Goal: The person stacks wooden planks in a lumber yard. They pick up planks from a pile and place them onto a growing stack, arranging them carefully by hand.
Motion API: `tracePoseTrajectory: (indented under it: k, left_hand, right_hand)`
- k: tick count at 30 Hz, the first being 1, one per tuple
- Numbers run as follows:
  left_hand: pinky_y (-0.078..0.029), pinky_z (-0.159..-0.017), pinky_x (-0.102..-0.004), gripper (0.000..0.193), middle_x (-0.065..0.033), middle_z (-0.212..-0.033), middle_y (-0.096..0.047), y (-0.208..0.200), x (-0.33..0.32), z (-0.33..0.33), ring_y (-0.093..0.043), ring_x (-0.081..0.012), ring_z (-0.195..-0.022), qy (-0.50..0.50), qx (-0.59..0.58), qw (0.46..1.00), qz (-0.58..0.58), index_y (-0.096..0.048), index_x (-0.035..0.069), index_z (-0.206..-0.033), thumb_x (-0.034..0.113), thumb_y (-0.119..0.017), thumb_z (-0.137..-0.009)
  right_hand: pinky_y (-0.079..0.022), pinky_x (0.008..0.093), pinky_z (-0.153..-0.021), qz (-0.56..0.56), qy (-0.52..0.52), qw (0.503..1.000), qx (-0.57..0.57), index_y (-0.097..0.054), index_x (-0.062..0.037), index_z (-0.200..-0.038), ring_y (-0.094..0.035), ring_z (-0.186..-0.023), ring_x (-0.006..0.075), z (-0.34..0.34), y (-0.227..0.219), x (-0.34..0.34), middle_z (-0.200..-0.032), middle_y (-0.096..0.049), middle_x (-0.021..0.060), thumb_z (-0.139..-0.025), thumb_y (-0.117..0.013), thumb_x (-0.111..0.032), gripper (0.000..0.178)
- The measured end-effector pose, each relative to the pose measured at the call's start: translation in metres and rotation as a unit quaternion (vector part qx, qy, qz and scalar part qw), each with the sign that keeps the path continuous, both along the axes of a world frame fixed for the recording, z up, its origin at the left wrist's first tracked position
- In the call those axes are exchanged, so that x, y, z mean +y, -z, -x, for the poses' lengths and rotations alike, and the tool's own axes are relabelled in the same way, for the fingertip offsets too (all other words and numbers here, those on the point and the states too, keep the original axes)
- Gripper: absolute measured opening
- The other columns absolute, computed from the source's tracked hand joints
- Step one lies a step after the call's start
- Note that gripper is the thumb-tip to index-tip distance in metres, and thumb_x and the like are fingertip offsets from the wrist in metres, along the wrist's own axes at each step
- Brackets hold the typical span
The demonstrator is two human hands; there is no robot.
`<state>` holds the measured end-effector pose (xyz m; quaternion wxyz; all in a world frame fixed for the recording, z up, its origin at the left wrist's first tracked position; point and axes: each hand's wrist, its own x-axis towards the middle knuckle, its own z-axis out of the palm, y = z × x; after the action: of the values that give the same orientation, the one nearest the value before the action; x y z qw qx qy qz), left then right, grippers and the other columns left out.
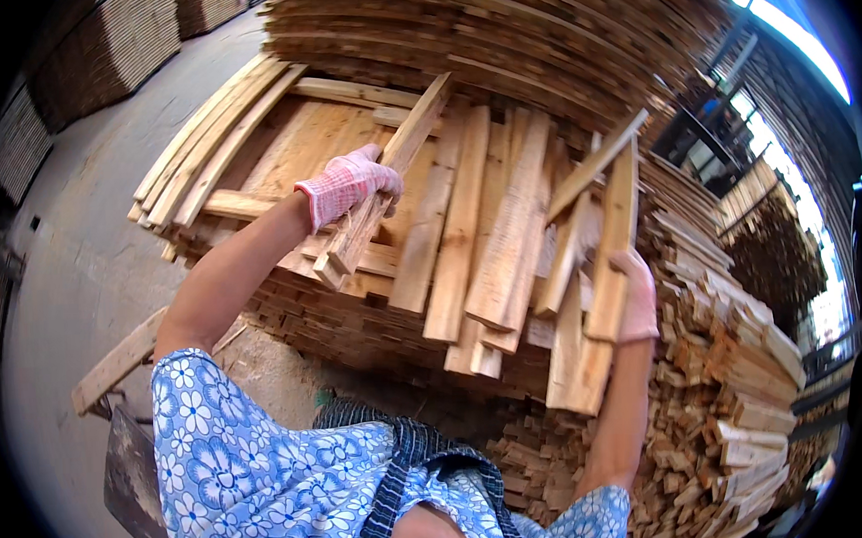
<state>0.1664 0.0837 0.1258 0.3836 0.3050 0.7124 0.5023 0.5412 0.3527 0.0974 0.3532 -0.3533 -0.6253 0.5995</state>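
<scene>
My left hand (352,184), in a pink and white knit glove, is closed round a narrow wooden plank (413,125) held on edge and slanting over the stack. Beneath its near end shows a second strip of wood. My right hand (634,294), gloved in pink, is closed on another wooden plank (620,203) at the right end of the stack; its thumb side is partly hidden. Between my hands several loose boards (511,232) lie side by side, their near ends overhanging the stack's edge. A thin strip (590,171) leans across them beside my right hand.
Several long boards (219,144) lie along the stack's left end. A tall lumber stack (497,26) rises behind. At the right is a heap of short wood pieces (715,382). Grey concrete floor (93,236) runs along the left, with a plank-topped stand (118,364) near my left elbow.
</scene>
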Motion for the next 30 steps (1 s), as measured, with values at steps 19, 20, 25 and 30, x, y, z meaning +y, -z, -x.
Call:
tracePoseTrajectory:
  k: [19, 20, 25, 30]
  left_hand:
    - [-0.051, -0.103, -0.0545, 0.066, -0.0366, -0.144, -0.042, 0.023, -0.043, 0.099, -0.057, -0.0518, -0.126, 0.013, 0.388, 0.880, 0.272, -0.034, 0.011, -0.148, 0.024, -0.064, -0.091]
    - [-0.051, -0.103, -0.0542, 0.066, -0.0369, -0.144, -0.042, 0.023, -0.044, 0.101, -0.057, -0.0521, -0.126, 0.008, 0.372, 0.891, 0.260, -0.033, 0.012, -0.149, 0.022, -0.063, -0.092]
    - [-0.052, -0.102, -0.0508, 0.077, -0.0378, -0.141, -0.045, 0.021, -0.032, 0.098, -0.060, -0.0509, -0.122, 0.059, 0.390, 0.896, 0.204, -0.028, 0.015, -0.157, 0.034, -0.064, -0.092]
    - [-0.052, -0.100, -0.0450, 0.084, -0.0277, -0.125, -0.064, 0.042, -0.043, 0.151, -0.067, -0.0361, -0.115, -0.017, 0.178, 0.967, 0.183, -0.023, 0.009, -0.161, 0.051, -0.057, -0.096]
  right_hand:
    - [-0.061, 0.0331, -0.076, -0.110, -0.123, 0.956, -0.244, -0.054, -0.0002, -0.135, -0.069, -0.092, 0.0211, 0.156, -0.108, -0.209, -0.113, -0.063, 0.0204, -0.083, -0.073, -0.022, 0.060]
    - [-0.061, 0.0346, -0.076, -0.100, -0.136, 0.945, -0.278, -0.053, 0.0000, -0.135, -0.068, -0.096, 0.0237, 0.182, -0.100, -0.207, -0.117, -0.061, 0.0231, -0.084, -0.074, -0.027, 0.062]
    - [-0.055, 0.0520, -0.094, -0.369, -0.085, 0.762, -0.525, -0.045, -0.0085, -0.142, -0.061, -0.117, 0.0439, 0.276, 0.006, -0.192, -0.131, -0.052, 0.0307, -0.090, -0.068, -0.038, 0.065]
    - [-0.051, 0.0554, -0.099, -0.354, -0.088, 0.798, -0.480, -0.045, -0.0130, -0.146, -0.059, -0.120, 0.0499, 0.335, 0.010, -0.201, -0.137, -0.048, 0.0318, -0.096, -0.059, -0.035, 0.056]
